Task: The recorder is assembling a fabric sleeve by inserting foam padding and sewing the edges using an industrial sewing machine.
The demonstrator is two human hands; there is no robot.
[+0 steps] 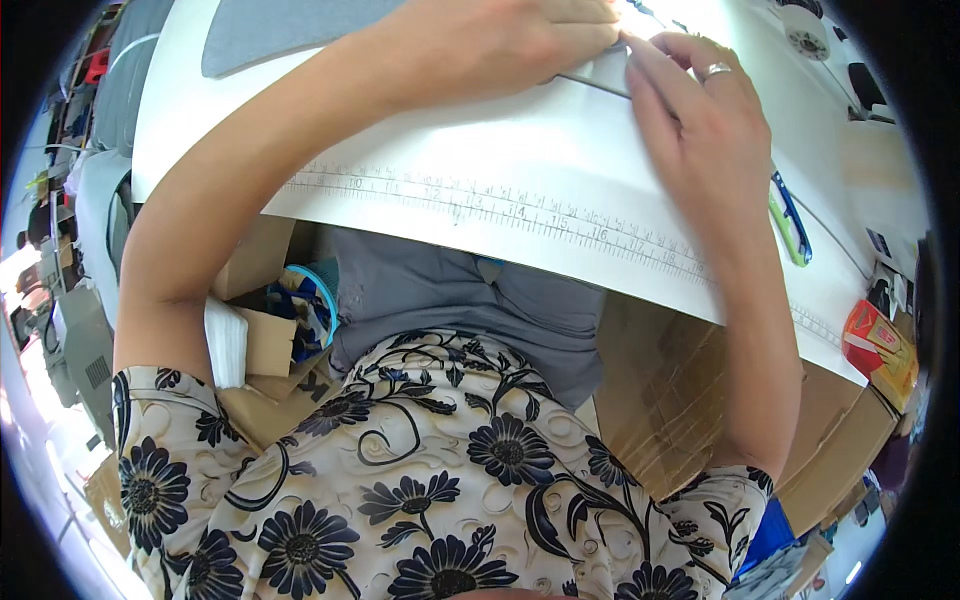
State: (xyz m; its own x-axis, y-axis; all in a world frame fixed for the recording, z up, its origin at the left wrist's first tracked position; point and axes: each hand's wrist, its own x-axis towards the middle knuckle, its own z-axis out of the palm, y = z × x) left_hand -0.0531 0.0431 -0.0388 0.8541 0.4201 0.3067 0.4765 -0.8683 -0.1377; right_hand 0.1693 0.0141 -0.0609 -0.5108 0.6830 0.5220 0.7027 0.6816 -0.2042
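Both of my hands are close together at the top of the head view, over the white table. My left hand [530,42] reaches across from the left, its fingers pressed together and pointing right. My right hand [705,110], with a ring on one finger, has its thumb and fingers bent inward, their tips meeting the left fingertips. Between and just below them shows a pale grey piece of cloth [605,72] with a dark edge. Glare and the fingers hide most of what they grip. A larger grey cloth panel [275,35] lies beyond my left forearm.
Right of my right forearm lie green-and-blue thread snips [790,220]. A printed ruler scale [480,205] runs along the near edge of the white table [480,150]. A red-and-yellow packet [880,350] is at the right corner. Cardboard boxes [660,380] stand below.
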